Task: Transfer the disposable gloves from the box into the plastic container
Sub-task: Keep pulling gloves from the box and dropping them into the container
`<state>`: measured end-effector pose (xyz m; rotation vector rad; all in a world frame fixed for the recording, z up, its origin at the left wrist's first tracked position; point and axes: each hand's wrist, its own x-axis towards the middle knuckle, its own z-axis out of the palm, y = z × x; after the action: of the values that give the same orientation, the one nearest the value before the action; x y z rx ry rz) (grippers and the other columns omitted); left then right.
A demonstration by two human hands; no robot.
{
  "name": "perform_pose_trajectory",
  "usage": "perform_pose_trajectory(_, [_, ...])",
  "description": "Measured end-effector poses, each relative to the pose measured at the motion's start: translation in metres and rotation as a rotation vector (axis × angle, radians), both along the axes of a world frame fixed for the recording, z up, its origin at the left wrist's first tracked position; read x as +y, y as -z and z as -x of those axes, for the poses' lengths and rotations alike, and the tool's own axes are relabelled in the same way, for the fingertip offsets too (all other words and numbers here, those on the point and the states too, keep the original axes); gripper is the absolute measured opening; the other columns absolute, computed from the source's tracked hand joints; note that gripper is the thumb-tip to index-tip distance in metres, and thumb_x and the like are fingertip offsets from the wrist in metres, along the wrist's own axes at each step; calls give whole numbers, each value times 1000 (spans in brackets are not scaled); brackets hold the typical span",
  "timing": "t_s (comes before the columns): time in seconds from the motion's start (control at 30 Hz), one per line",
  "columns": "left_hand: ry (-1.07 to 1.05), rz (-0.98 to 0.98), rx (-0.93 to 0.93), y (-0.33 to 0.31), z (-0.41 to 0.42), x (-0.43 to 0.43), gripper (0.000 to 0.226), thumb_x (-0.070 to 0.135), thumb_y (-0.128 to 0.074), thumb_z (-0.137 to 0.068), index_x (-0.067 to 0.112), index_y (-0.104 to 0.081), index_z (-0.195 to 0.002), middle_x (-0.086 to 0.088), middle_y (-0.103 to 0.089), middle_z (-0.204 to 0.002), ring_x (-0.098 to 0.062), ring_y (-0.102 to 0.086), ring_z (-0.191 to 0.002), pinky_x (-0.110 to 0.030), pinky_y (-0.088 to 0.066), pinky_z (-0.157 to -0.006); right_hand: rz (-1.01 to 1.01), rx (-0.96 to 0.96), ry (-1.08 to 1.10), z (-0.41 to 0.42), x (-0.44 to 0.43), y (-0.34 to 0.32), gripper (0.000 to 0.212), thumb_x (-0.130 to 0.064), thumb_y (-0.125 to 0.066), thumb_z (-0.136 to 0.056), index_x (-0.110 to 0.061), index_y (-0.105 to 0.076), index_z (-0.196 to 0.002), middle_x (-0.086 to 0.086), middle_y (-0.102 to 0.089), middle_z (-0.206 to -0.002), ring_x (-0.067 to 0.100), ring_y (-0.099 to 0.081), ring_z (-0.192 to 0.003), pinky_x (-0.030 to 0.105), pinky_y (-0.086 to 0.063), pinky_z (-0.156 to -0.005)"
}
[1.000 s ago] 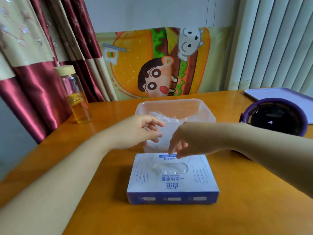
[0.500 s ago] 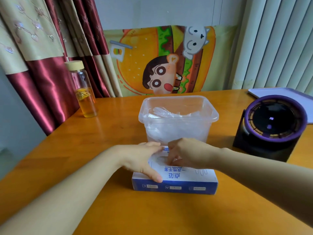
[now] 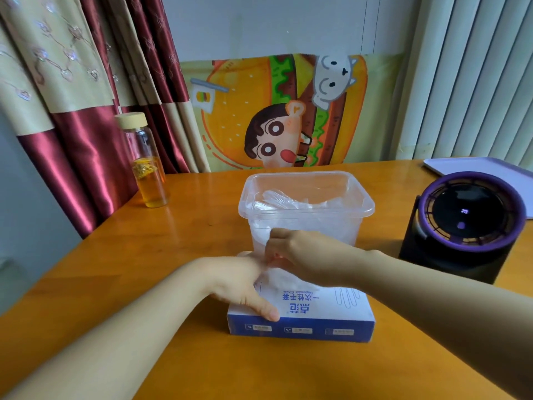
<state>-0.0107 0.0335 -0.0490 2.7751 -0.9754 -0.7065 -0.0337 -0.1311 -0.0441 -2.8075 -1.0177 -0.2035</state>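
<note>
The box (image 3: pixel 317 311) of gloves lies flat on the worktop (image 3: pixel 138 255), its blue edge toward the person and its printed top facing up. The left hand (image 3: pixel 239 284) rests on the box's left part with the palm down. Its thumb lies straight along the near edge, and its fingers are partly hidden behind the other hand. The right hand (image 3: pixel 302 255) hangs over the far part of the box, its fingers curled downward and pinching a clear glove (image 3: pixel 278 280). The glove rises as a crumpled film from the box top to the fingertips.

The container (image 3: pixel 305 216) stands just behind the box, open, upright and see-through. A loose heap of clear gloves (image 3: pixel 285 200) lies inside it, reaching near the rim on the left side.

1 glass bottle (image 3: pixel 147 171) with a pale lid and yellow liquid stands at the worktop's left edge. A round black and purple device (image 3: pixel 467 226) sits to the right of the container, with a pale tray (image 3: pixel 476 166) behind it. A cartoon burger poster (image 3: pixel 282 111) leans against the wall, between a red curtain (image 3: pixel 75 157) and vertical blinds (image 3: pixel 476 76).
</note>
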Motion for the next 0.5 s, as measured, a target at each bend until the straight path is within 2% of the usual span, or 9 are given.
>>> perform_pose_trajectory(0.13, [15, 17, 16, 2, -1, 3, 92, 55, -71, -76, 33, -19, -149, 14, -16, -156, -15, -19, -141, -34, -27, -112, -54, 112, 131, 1, -29, -1, 18, -26, -47, -98, -16, -60, -106, -1, -61, -104, 18, -57, -89, 30, -47, -80])
perform_pose_trajectory(0.2, [21, 10, 15, 1, -1, 2, 92, 55, -71, -77, 34, -18, -150, 16, -11, -157, -15, -15, -143, -36, -24, -114, -94, 130, 183, 4, -43, -4, 16, -21, -48, -98, -15, -61, -105, -2, -63, -103, 15, -59, -89, 22, -48, -79])
perform_pose_trajectory(0.3, [47, 40, 50, 1, -2, 1, 85, 53, -72, -76, 40, -24, -145, 13, -24, -152, -17, -24, -137, -37, -30, -111, -227, 28, 240, 7, -57, -25, 16, -12, -49, -97, -10, -63, -104, 0, -65, -98, 9, -59, -83, 8, -45, -73])
perform_pose_trajectory(0.37, [61, 46, 58, 1, -1, 0, 83, 54, -73, -76, 41, -26, -143, 13, -31, -147, -15, -29, -133, -34, -34, -109, -363, -61, 261, 6, -59, -44, 13, -10, -50, -96, -14, -62, -99, -2, -66, -92, 10, -60, -80, 8, -43, -72])
perform_pose_trajectory(0.43, [56, 26, 39, 0, 0, -1, 84, 53, -72, -77, 37, -24, -144, 16, -33, -141, -11, -32, -131, -26, -35, -103, -490, -87, 278, 4, -56, -64, 11, -15, -50, -96, -20, -58, -90, -9, -62, -81, 5, -59, -73, 11, -43, -66])
perform_pose_trajectory(0.5, [10, 28, 5, 0, 0, 2, 94, 55, -71, -77, 33, -16, -149, 17, -27, -148, -8, -28, -135, -24, -30, -105, -602, -53, 285, 2, -54, -78, 14, -18, -50, -97, -19, -57, -84, -9, -60, -71, -3, -56, -61, 11, -42, -58])
